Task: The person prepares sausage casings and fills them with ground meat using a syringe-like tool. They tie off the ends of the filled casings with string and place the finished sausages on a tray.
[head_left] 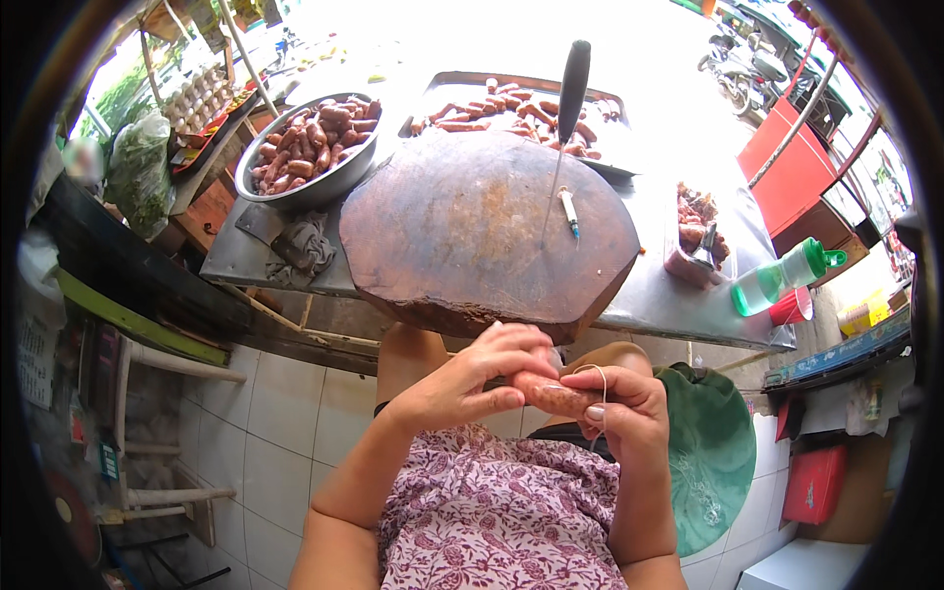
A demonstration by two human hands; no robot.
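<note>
Left hand (472,379) and right hand (619,398) gripping a sausage (556,396) with white string (597,374), below round wooden chopping block (472,231), metal bowl (329,185) of sausages beyond

On my worktop (649,305) the chopping block (472,236) sits centre — bowl of sausages (310,147) at ten o'clock, tray (521,108) at twelve, bottle (782,277) lying at three, syringe (569,212) on the block.

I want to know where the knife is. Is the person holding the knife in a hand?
No, the knife stands stuck in the round wooden board, while the left hand and right hand hold a sausage.
</note>
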